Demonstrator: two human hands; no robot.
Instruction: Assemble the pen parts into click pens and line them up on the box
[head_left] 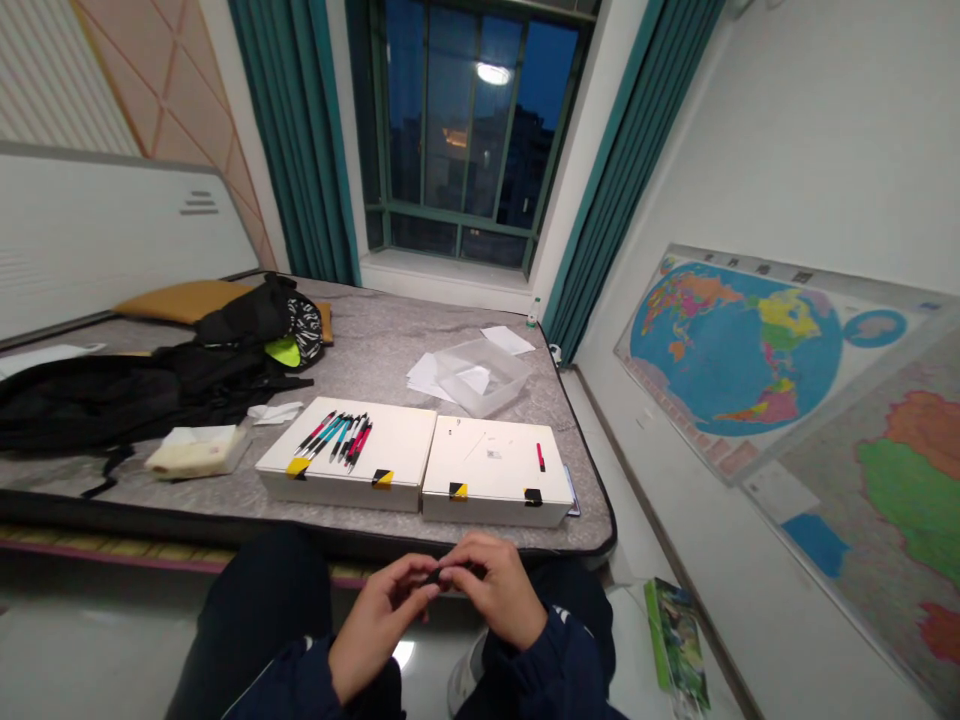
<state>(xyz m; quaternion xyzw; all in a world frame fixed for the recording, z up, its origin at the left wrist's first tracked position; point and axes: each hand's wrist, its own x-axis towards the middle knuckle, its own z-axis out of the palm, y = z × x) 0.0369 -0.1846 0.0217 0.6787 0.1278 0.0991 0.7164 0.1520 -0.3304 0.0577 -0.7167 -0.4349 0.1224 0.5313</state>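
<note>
My left hand [386, 615] and my right hand [495, 585] meet above my lap, in front of the mattress edge. Both are closed, fingertips pinching a small black piece [433, 576] between them. Its kind is mostly hidden by the fingers. Beyond them, several pens [337, 438] in red, teal and black lie in a row on the left white box [401, 440]. A red pen barrel [541, 457] rests on the right white box [450, 465]. Around its middle are a thin refill-like stick [475, 446] and a few tiny parts too small to name.
A clear plastic bin [484, 385] stands on white papers [424, 377] behind the boxes. Left on the mattress [375, 330] are a tissue pack [196, 452] and a black backpack [172, 380]. A green package [676, 640] is on the floor at right, below wall maps [735, 340].
</note>
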